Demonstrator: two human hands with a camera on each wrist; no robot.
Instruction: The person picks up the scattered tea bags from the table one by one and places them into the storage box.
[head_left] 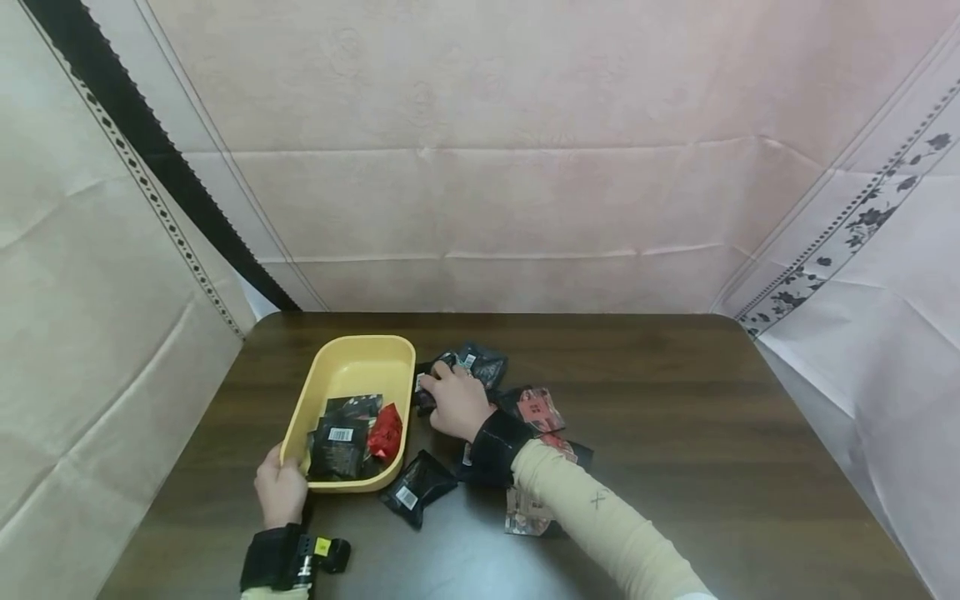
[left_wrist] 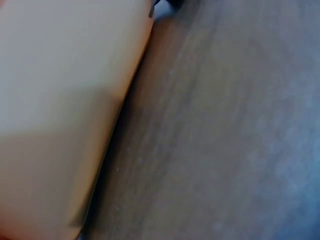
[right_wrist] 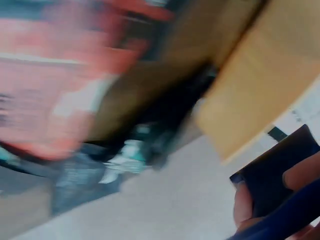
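A yellow plastic tray (head_left: 358, 358) stands on the table, holding several black packets (head_left: 339, 450) and a red packet (head_left: 386, 433). My left hand (head_left: 280, 492) grips its near left corner, thumb at the rim. Just right of the tray, my right hand (head_left: 457, 404) is among black packets; in the right wrist view its fingers (right_wrist: 243, 202) pinch a small dark packet (right_wrist: 272, 167). Another black packet (head_left: 482, 363) lies just beyond that hand. The left wrist view shows the tray's outer wall (left_wrist: 60, 110), blurred, with the left fingers out of sight.
A black packet (head_left: 420, 487) lies by the tray's near right corner. Black-and-red packets (head_left: 538, 408) lie along the right forearm, partly covered by it. The brown wooden table (head_left: 675, 467) ends at a pale cloth backdrop (head_left: 525, 208).
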